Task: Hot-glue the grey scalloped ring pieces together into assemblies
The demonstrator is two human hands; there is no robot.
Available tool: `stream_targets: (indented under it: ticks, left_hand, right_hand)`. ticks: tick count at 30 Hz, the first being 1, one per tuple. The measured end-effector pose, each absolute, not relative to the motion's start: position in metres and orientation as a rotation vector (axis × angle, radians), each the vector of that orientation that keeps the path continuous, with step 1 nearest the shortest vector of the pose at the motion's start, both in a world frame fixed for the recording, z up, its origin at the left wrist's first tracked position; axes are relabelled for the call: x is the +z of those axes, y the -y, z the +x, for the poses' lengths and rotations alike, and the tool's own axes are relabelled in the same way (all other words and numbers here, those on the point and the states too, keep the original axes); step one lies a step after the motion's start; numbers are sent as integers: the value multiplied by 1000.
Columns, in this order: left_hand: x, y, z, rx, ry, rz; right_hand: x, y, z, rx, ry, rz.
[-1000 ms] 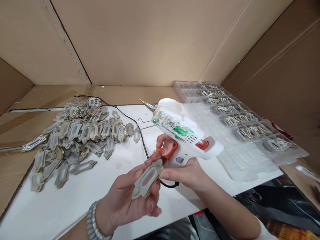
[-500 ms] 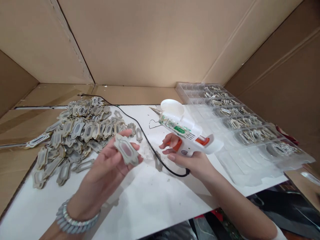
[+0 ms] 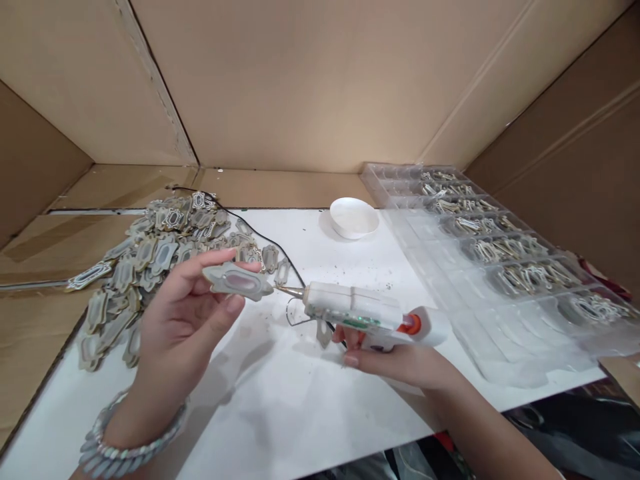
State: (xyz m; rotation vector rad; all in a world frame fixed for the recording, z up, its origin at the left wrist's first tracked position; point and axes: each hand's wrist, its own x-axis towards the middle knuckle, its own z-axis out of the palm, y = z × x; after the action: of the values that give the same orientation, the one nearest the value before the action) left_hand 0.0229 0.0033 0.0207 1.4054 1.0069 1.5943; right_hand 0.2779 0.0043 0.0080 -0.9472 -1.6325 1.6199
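Between the fingers and thumb of my left hand (image 3: 195, 320) is a flat grey ornate frame-shaped piece (image 3: 239, 281) with a long oval centre. My right hand (image 3: 395, 360) is closed around the handle of a white hot glue gun (image 3: 355, 307) with an orange trigger. The gun lies nearly level, and its metal nozzle points left at the right tip of the piece; whether they touch I cannot tell. Below the gun, another grey piece (image 3: 324, 333) lies on the white board, partly covered by the gun and cord.
A heap of similar grey pieces (image 3: 165, 253) covers the left of the white board (image 3: 280, 413). A white bowl (image 3: 354, 219) stands behind the gun. To the right, a clear compartment tray (image 3: 435, 267) holds many small metal pieces. A black cord (image 3: 260, 233) crosses the board. Cardboard walls (image 3: 300, 87) rise around it.
The glue gun has tipped down and left, bringing its nozzle to the grey piece. My left hand has moved left and turned the piece nearly level.
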Motion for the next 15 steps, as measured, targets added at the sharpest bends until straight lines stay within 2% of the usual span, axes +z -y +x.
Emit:
stream_targets:
  ticks: [15]
  left_hand:
    - [23, 1, 24, 1556, -1030, 1622]
  right_hand:
    - [18, -2, 269, 1477, 1750, -887]
